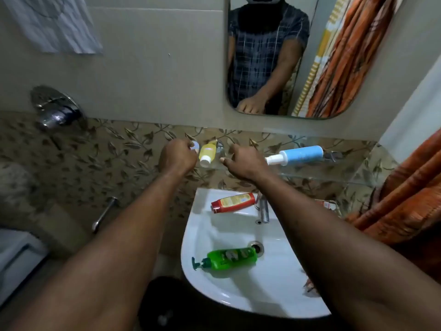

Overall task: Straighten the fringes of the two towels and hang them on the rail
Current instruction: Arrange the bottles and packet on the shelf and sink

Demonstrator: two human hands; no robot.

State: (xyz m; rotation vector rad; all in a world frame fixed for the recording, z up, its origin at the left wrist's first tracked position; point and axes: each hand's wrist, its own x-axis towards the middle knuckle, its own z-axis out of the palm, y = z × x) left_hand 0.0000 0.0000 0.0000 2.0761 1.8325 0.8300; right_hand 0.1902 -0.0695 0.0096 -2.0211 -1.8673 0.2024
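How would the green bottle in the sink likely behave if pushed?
Lying on its side in the curved sink, the green bottle would probably roll or slide. Its pump head likely limits rolling. Glossy plastic may be slippery.

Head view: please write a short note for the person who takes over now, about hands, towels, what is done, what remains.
Left hand: fingers curled at the glass shelf, beside the yellow bottle; whether it holds anything I cannot tell.
Right hand: curled at the shelf, grip unclear.
Neither touches a towel.
Orange towel hangs bunched at the right; pale towel hangs on the wall, upper left. No rail in view.
Done: nothing visible.
To do: straighten both fringes, hang both.
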